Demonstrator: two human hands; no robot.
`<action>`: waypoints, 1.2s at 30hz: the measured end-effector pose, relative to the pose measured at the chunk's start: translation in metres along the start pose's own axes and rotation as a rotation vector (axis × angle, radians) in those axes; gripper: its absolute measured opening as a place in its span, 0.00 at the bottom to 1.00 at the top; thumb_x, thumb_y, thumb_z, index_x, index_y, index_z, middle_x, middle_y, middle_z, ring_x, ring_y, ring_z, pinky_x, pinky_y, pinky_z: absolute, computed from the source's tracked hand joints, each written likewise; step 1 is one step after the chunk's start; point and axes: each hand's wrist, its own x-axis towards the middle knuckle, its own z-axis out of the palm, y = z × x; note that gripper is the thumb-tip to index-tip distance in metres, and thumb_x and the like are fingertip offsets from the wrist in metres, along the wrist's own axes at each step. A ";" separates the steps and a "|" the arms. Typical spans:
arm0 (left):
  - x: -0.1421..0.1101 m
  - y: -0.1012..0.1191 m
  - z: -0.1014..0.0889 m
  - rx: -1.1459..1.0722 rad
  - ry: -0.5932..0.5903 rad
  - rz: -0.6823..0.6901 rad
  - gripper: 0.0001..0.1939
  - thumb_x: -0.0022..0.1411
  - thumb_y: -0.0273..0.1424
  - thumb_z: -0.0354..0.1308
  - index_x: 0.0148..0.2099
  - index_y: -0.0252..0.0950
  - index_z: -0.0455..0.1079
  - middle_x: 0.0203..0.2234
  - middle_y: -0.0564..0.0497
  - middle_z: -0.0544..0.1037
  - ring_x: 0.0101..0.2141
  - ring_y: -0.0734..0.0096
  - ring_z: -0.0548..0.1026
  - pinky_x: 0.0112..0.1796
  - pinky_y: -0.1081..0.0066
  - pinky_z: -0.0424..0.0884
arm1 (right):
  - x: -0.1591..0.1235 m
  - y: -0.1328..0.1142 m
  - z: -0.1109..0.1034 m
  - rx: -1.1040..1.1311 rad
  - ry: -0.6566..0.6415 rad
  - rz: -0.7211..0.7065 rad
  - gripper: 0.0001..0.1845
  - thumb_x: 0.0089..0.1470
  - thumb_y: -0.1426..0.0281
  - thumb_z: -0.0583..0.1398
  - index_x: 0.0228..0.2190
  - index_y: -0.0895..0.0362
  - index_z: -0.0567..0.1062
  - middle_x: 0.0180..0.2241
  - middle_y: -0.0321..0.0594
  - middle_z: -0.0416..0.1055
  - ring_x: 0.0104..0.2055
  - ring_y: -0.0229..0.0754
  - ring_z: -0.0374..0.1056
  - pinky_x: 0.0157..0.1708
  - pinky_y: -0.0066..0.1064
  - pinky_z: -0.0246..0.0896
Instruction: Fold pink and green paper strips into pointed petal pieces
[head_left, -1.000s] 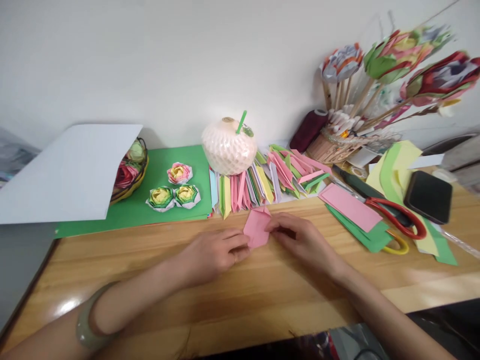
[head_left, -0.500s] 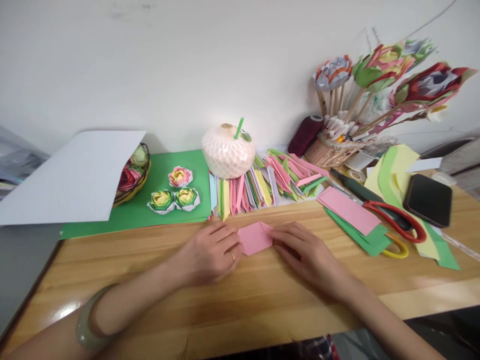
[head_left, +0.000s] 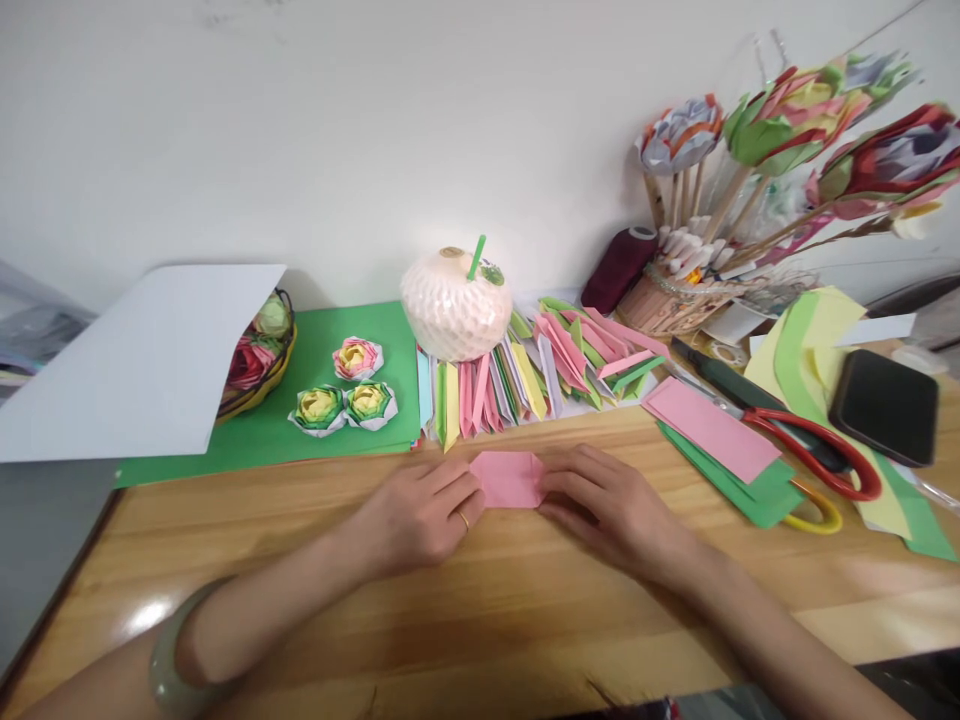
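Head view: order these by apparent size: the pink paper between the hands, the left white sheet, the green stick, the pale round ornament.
1. White sheet
2. Pale round ornament
3. Pink paper
4. Green stick

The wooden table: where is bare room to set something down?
Bare wood shows in front of the pink paper, between the forearms, and between the left forearm and green sheets. Crowded: right, with red scissors and phone; back, with folded strips.

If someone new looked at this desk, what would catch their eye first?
Probably the big paper flowers at the upper right. Next, the pale, round, textured object with a green straw, near the middle at the back. In front of it, the left hand and right hand touch a pink paper, one at each end.
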 end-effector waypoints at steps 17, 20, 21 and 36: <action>0.011 0.010 0.001 -0.375 -0.073 -0.487 0.08 0.63 0.26 0.50 0.31 0.34 0.68 0.26 0.49 0.72 0.30 0.67 0.67 0.32 0.68 0.67 | 0.005 -0.012 0.011 0.029 0.065 0.311 0.06 0.59 0.73 0.54 0.30 0.56 0.69 0.34 0.43 0.68 0.37 0.44 0.65 0.36 0.37 0.63; 0.010 0.010 0.001 -0.444 -0.098 -0.547 0.09 0.64 0.27 0.50 0.32 0.35 0.69 0.27 0.50 0.72 0.31 0.67 0.67 0.32 0.68 0.66 | 0.008 -0.011 0.011 0.023 0.062 0.328 0.07 0.59 0.73 0.54 0.29 0.56 0.68 0.34 0.43 0.67 0.36 0.44 0.64 0.35 0.37 0.63; 0.010 0.010 0.001 -0.448 -0.106 -0.569 0.09 0.65 0.27 0.50 0.32 0.35 0.68 0.27 0.50 0.72 0.31 0.67 0.67 0.33 0.68 0.65 | 0.008 -0.011 0.011 0.023 0.059 0.332 0.07 0.59 0.73 0.53 0.29 0.56 0.68 0.33 0.43 0.67 0.35 0.44 0.63 0.34 0.37 0.62; 0.014 0.018 0.010 -0.298 -0.168 -0.652 0.10 0.62 0.25 0.48 0.28 0.35 0.62 0.24 0.50 0.67 0.30 0.64 0.63 0.31 0.64 0.62 | 0.012 -0.011 0.016 -0.047 0.058 0.327 0.06 0.59 0.75 0.53 0.29 0.56 0.64 0.33 0.45 0.66 0.35 0.45 0.60 0.32 0.38 0.61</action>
